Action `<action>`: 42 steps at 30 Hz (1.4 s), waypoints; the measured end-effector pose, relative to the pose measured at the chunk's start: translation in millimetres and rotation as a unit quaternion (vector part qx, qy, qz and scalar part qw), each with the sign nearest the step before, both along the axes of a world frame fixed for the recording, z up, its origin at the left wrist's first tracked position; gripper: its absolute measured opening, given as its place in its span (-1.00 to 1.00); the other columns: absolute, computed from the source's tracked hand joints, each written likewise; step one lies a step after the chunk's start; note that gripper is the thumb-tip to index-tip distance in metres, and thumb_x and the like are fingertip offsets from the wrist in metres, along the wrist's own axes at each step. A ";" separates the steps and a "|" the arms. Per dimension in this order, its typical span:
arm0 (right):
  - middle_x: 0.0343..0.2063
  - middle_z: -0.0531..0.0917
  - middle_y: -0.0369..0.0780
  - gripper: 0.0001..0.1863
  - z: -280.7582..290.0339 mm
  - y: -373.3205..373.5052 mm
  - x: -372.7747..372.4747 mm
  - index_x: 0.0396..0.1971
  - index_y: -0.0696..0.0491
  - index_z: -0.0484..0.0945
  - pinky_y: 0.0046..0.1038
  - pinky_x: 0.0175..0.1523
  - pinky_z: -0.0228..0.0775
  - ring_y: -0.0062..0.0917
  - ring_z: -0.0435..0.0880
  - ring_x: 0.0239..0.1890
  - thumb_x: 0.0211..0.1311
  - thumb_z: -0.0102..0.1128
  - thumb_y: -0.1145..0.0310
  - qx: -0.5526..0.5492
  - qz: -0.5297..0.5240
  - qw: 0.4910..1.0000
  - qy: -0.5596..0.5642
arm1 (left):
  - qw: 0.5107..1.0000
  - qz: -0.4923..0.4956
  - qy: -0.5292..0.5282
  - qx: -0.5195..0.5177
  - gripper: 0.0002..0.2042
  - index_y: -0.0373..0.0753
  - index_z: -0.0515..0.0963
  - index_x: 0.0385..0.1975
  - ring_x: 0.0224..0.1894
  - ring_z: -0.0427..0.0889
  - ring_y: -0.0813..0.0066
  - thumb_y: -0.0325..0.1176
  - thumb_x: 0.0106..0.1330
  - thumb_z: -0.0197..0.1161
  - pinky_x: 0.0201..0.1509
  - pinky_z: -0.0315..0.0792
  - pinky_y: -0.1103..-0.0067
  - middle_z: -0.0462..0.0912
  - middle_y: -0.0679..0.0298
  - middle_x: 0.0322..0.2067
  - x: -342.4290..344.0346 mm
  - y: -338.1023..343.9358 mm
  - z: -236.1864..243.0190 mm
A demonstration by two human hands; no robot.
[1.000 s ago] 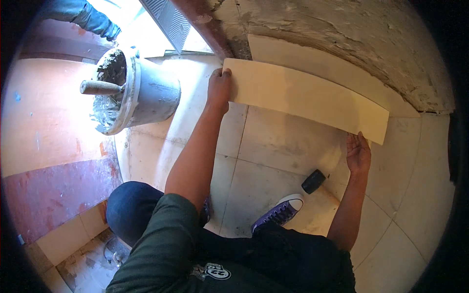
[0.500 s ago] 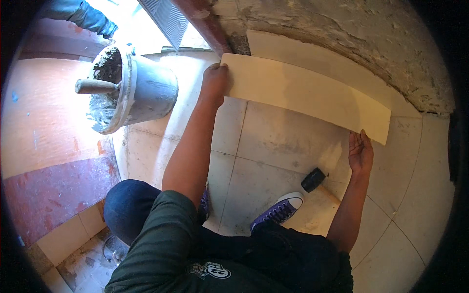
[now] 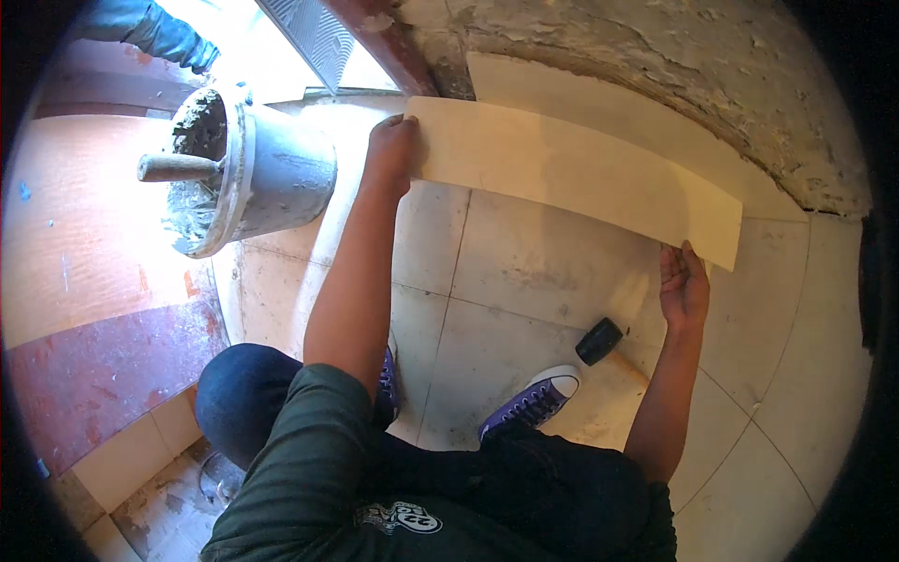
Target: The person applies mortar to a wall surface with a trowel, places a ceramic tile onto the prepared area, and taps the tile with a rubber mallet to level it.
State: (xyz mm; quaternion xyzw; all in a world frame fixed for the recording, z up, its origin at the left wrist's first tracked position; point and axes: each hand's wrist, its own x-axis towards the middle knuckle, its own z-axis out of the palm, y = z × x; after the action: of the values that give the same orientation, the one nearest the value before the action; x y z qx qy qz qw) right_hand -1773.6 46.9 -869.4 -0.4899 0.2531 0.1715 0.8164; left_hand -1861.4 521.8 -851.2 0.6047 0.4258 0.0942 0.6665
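Observation:
Between my hands is a long, narrow cream tile strip, tilted down toward the right. My left hand is closed around its left end, near the reddish door frame. Near the right end, my right hand grips the lower edge, palm up, fingers below and thumb at the edge. Just beyond the strip, a similar cream tile piece stands along the base of the rough wall; the held strip covers its lower part.
A mortar bucket lies tilted at left, a wooden-handled trowel in its mouth. A black-headed mallet rests on the tiled floor by my purple shoe. A blue-clothed limb shows at upper left beside a ridged panel.
Both hands have shifted slightly left together with the tile strip. My grip looks the same, and the bucket and mallet stay in place.

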 end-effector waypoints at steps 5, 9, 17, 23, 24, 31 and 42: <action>-0.18 0.67 -0.18 -0.88 0.1 -2.1 -0.1 -0.14 0.10 0.52 -0.45 0.07 0.66 -0.41 0.70 -0.06 0.40 0.23 0.46 0.002 0.002 1.000 0.006 | 1.000 0.004 0.020 0.019 -0.61 -0.52 0.53 0.10 -0.27 0.62 0.38 -0.31 0.46 0.08 -0.16 0.52 0.44 0.67 0.10 -0.20 1.9 -2.7 4.8; -0.18 0.67 -0.21 -0.89 -6.3 -4.9 -1.4 -0.14 0.09 0.53 -0.43 0.07 0.66 -0.40 0.71 -0.08 0.40 0.22 0.45 -0.006 -0.006 1.000 0.015 | 1.000 0.010 -0.011 0.013 -0.61 -0.50 0.53 0.10 -0.25 0.62 0.37 -0.30 0.46 0.07 -0.15 0.51 0.44 0.67 0.09 -0.18 -1.3 -2.7 -8.4; -0.19 0.66 -0.19 -0.86 -64.5 -3.2 -38.8 -0.11 0.15 0.52 -0.38 0.12 0.69 -0.36 0.73 -0.07 0.40 0.19 0.49 0.038 0.042 0.995 0.084 | 0.986 0.024 0.139 0.093 -0.55 -0.42 0.53 0.09 -0.10 0.59 0.13 -0.16 0.46 -0.01 -0.02 0.48 0.28 0.63 -0.03 -0.13 -67.6 3.6 -93.5; -0.10 0.64 -0.17 -0.70 -88.1 -12.3 -60.6 0.01 0.10 0.46 -0.40 0.03 0.69 -0.34 0.73 -0.05 0.29 0.21 0.49 -0.016 0.061 0.987 0.145 | 0.977 0.047 0.189 0.082 -0.55 -0.42 0.52 0.10 0.06 0.57 0.00 -0.15 0.48 -0.02 0.17 0.42 0.27 0.60 -0.13 0.04 -114.8 -18.8 -144.6; -0.10 0.64 -0.16 -0.70 -88.4 -13.5 -61.5 0.01 0.11 0.45 -0.40 0.03 0.69 -0.34 0.73 -0.05 0.29 0.21 0.48 -0.024 0.066 0.986 0.154 | 0.977 0.024 0.180 0.112 -0.55 -0.42 0.53 0.09 0.06 0.57 0.00 -0.15 0.48 -0.02 0.17 0.42 0.27 0.60 -0.13 0.04 -116.6 -20.4 -148.2; -0.13 0.65 -0.12 -0.71 -84.1 -14.0 -57.8 0.01 0.17 0.46 -0.41 0.02 0.68 -0.35 0.73 -0.06 0.33 0.16 0.44 -0.095 0.127 0.971 0.181 | 0.962 0.004 0.221 0.161 -0.57 -0.39 0.55 -0.02 0.08 0.57 -0.06 -0.09 0.47 0.02 0.20 0.40 0.25 0.62 -0.12 0.04 -114.9 -22.2 -140.7; -0.11 0.73 -0.03 -0.61 -95.3 -34.2 -50.6 0.03 0.13 0.53 -0.32 -0.01 0.64 -0.25 0.74 -0.08 0.38 0.27 0.18 -0.166 0.249 0.934 0.195 | 0.951 -0.062 0.264 0.150 -0.60 -0.33 0.52 -0.02 -0.14 0.60 0.26 -0.11 0.35 0.24 -0.01 0.48 0.35 0.67 0.06 -0.18 -121.4 1.1 -136.9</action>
State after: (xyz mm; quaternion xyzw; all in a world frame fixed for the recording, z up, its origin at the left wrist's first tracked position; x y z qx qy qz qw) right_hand -1824.2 12.7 -964.6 -0.6229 0.3021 0.4173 0.5887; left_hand -1982.8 522.9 -988.1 0.7260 0.5292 -0.0473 0.4366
